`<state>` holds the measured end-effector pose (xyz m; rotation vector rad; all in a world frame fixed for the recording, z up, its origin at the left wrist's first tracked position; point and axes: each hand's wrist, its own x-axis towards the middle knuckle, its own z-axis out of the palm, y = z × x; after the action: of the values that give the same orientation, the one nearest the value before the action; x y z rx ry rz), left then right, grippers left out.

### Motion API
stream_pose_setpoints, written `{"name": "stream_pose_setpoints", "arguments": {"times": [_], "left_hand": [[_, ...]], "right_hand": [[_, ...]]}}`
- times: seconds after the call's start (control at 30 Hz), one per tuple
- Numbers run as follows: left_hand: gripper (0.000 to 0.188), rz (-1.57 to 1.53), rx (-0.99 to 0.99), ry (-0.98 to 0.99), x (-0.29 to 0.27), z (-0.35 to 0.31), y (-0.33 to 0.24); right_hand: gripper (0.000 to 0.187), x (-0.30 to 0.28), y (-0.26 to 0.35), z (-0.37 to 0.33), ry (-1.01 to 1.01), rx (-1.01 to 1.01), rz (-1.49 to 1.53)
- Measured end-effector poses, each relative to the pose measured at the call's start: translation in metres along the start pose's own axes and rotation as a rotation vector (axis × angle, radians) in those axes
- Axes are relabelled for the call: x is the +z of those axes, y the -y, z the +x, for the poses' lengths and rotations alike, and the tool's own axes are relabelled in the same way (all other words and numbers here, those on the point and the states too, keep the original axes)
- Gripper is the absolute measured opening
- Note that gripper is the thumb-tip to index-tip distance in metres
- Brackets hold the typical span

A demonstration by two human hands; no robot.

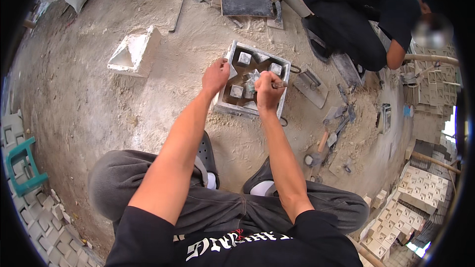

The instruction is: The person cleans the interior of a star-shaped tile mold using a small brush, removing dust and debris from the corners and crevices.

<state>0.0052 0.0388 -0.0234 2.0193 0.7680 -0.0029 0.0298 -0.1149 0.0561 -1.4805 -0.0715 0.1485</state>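
As the head view looks down, my left hand (216, 75) meets the left rim of a square box mould (236, 110), fingers bent; whether it grips or merely rests, I cannot tell. My right hand (268, 90) is closed around a short-handled tool (280, 84), its working end largely hidden, over the mould's right half. The mould stands on dusty ground (99, 113) ahead of my dark clogs (206, 151), a star-shaped block (253, 76) and square blocks (244, 58) rising within. For good work, I judge, my left hand should brace the frame while my right makes light, even strokes around each block, sparing the star's points. To the right lies a flat, handled trowel (316, 98).
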Motion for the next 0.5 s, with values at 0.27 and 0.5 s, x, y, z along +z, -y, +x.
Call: {"name": "stream_pose_setpoints", "arguments": {"times": [0.27,0.5], "left_hand": [[0.032,0.907,0.347,0.362,-0.144,0.033,-0.114],[0.025,1.094,0.517,0.554,-0.204,-0.153,-0.178]], "right_hand": [[0.037,0.004,0.004,-0.011,0.096,-0.092,-0.107],[0.036,-0.004,0.003,0.002,0.154,-0.055,-0.009]]}}
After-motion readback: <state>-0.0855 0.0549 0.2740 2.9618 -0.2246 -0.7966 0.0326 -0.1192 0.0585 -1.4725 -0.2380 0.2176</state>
